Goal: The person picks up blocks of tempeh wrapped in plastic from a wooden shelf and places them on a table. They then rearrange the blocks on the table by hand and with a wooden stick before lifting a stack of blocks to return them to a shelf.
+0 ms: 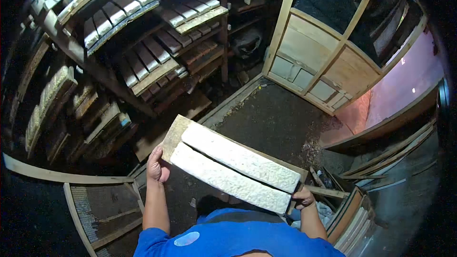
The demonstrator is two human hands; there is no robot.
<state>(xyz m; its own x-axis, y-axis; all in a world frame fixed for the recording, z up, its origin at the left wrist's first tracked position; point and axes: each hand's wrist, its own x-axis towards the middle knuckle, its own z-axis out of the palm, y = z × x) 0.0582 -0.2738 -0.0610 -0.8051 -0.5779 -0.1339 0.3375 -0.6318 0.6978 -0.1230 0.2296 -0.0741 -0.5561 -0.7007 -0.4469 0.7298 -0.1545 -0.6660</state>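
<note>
Two long white blocks with a rough, crumbly-looking surface lie side by side on a wooden board; the farther block (243, 156) and the nearer block (228, 179) have a narrow dark gap between them. My left hand (157, 165) grips the bare left end of the wooden board (174, 132). At the other end, my right hand (303, 197) is closed round the board's right edge, beside the ends of the blocks. The board is held in front of my body, above the dark floor, slanting down to the right.
Wooden shelves (180, 28) at the far left carry boards with several similar blocks. A wood-framed door or partition (309, 43) stands beyond the dark floor (266, 119). Scrap wood (354, 209) is piled at right, and a mesh-panelled frame (102, 209) stands at the lower left.
</note>
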